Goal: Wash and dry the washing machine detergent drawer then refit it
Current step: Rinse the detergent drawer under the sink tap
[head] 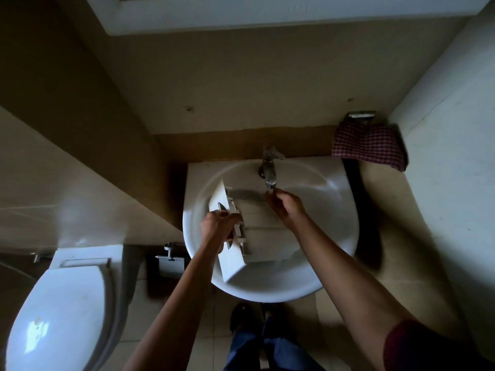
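Observation:
A white detergent drawer [263,232] lies in the round white sink [340,228], its flat front panel turned to the left. My left hand [218,227] grips the drawer at the front panel's edge. My right hand [286,206] is over the drawer's far end, just below the spout of the metal tap [269,171], with its fingers bent toward the spout; whether it holds anything is unclear. The far end of the drawer is hidden under this hand.
A red checked cloth [368,145] hangs on a rail at the back right. A white toilet [57,309] with its lid down stands at the left, a metal fitting [170,257] between it and the sink. Walls close in on both sides.

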Tool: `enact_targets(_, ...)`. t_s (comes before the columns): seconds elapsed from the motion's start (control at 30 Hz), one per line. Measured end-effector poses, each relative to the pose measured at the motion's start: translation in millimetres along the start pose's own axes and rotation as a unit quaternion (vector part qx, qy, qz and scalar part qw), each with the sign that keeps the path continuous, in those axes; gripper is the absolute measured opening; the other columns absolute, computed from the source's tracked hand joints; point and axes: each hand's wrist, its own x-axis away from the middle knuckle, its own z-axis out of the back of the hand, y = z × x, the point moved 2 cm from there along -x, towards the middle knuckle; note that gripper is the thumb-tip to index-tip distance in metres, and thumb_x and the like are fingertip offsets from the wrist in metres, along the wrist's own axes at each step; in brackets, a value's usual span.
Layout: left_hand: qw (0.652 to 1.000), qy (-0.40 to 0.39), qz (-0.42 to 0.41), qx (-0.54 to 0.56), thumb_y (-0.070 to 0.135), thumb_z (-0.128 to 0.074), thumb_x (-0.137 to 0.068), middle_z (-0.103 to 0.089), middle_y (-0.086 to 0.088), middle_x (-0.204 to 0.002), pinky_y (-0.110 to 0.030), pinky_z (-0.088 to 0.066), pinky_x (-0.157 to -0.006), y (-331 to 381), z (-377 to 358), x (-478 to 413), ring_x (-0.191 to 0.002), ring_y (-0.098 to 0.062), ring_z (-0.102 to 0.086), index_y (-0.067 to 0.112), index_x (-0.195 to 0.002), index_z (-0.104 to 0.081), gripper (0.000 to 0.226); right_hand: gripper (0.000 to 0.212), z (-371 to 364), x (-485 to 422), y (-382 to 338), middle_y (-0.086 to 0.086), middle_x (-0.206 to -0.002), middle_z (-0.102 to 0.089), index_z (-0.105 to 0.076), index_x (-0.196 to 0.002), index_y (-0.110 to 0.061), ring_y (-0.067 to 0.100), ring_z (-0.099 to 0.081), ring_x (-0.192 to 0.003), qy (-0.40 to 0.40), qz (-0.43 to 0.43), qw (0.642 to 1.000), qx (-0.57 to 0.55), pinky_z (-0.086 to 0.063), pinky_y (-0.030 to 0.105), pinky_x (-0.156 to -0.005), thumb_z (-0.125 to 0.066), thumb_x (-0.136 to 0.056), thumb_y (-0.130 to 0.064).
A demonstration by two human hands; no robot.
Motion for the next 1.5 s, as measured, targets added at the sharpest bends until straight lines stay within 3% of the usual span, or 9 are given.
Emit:
enact_targets(0.1,1.000,0.003,-0.004,-0.010,0.020,-0.078,-0.074,-0.060,-0.007,-0.059,-0.044,-0.057,-0.072,-4.9,2.1,-2.8,-0.062,-0.023,-0.059,0.020,-0.059,-0.062,0.023,0.021,-16.2,-10.6,-2.4,0.020,-0.094,-0.063,-0.055,-0.113,0.000,0.030,-0.064,-0.089,0.008,-0.056,0.993,-0.107,-0.054,0.034,-0.080,-0.039,-0.099,-0.003)
enact_targets(0.23,1.000,-0.018,0.000,-0.007,0.021,-0.076,-0.078,-0.061,-0.011,-0.069,-0.036,-0.056,-0.068,-10.0,4.9,-5.7,-0.063,-0.023,-0.059,0.016,-0.065,-0.064,0.018,0.029,-22.4,-14.1,-3.0,0.011,-0.056,-0.067,-0.055,-0.090,-0.002,0.018,-0.065,-0.045,-0.008,-0.066,0.995,-0.070,-0.051,0.020,-0.041,-0.028,-0.101,-0.002)
enact_targets(0.4,0.999,-0.051,0.005,-0.009,0.024,-0.073,-0.082,-0.069,-0.020,-0.081,-0.033,-0.057,-0.066,-14.4,6.0,-11.5,-0.067,-0.028,-0.065,0.008,-0.081,-0.071,0.016,0.032,-19.5,-12.4,-2.2,0.009,-0.049,-0.060,-0.053,-0.082,-0.002,0.011,-0.054,-0.031,-0.021,-0.105,0.990,-0.091,-0.039,0.016,-0.029,-0.027,-0.100,-0.003)
enact_targets(0.57,0.995,-0.092,0.026,0.021,0.017,-0.072,-0.084,-0.070,-0.018,-0.084,-0.034,-0.058,-0.065,-12.7,2.2,-16.4,-0.064,-0.024,-0.066,0.004,-0.092,-0.070,0.015,0.031,-23.7,5.1,8.0,0.010,-0.057,-0.066,-0.057,-0.084,-0.001,0.016,-0.065,-0.046,-0.050,-0.122,0.990,-0.048,-0.051,0.021,-0.041,-0.031,-0.100,-0.005)
enact_targets(0.77,0.990,-0.135,0.033,0.021,0.020,-0.074,-0.083,-0.070,-0.020,-0.087,-0.037,-0.057,-0.074,-13.2,0.1,-25.5,-0.074,-0.027,-0.066,-0.002,-0.099,-0.070,0.027,0.027,-50.0,60.8,22.8,0.014,-0.110,-0.066,-0.062,-0.112,0.006,0.025,-0.061,-0.103,-0.189,-0.019,0.928,0.320,-0.046,0.035,-0.097,-0.040,-0.096,0.002)
enact_targets(0.83,0.989,-0.142,0.037,0.024,0.020,-0.073,-0.083,-0.069,-0.017,-0.085,-0.029,-0.056,-0.063,-14.5,0.1,-26.3,-0.071,-0.024,-0.065,0.001,-0.097,-0.071,0.023,0.028,-49.5,60.2,24.9,0.019,-0.117,-0.063,-0.060,-0.116,0.009,0.026,-0.060,-0.106,-0.180,0.003,0.923,0.340,-0.048,0.032,-0.094,-0.042,-0.095,0.005)
enact_targets(1.1,0.981,-0.184,0.051,0.029,0.005,-0.060,-0.089,-0.068,-0.008,-0.074,-0.019,-0.052,-0.048,-20.5,-0.8,-33.6,-0.050,-0.010,-0.064,0.004,-0.091,-0.066,0.007,0.015,-12.9,4.5,5.2,0.010,-0.057,-0.064,-0.056,-0.080,-0.001,0.014,-0.062,-0.043,0.015,-0.070,0.995,0.074,-0.051,0.021,-0.045,-0.048,-0.093,0.002)
enact_targets(1.33,0.975,-0.213,0.064,0.017,0.013,-0.061,-0.091,-0.066,-0.015,-0.093,-0.029,-0.054,-0.071,-23.0,-1.8,-41.7,-0.077,-0.021,-0.063,-0.002,-0.113,-0.062,0.027,0.022,-13.6,-28.9,4.8,0.008,-0.051,-0.058,-0.052,-0.084,-0.004,0.012,-0.054,-0.034,-0.002,-0.089,0.992,-0.086,-0.042,0.015,-0.037,-0.035,-0.098,-0.005)
enact_targets(1.5,0.970,-0.234,0.070,0.013,0.029,-0.057,-0.094,-0.066,-0.012,-0.093,-0.030,-0.052,-0.079,-22.6,-4.8,-40.0,-0.081,-0.021,-0.062,0.007,-0.098,-0.063,0.023,0.027,-15.6,-24.2,1.3,0.007,-0.054,-0.058,-0.053,-0.083,-0.006,0.013,-0.055,-0.043,-0.069,-0.117,0.984,-0.112,-0.043,0.017,-0.042,-0.029,-0.095,-0.006)
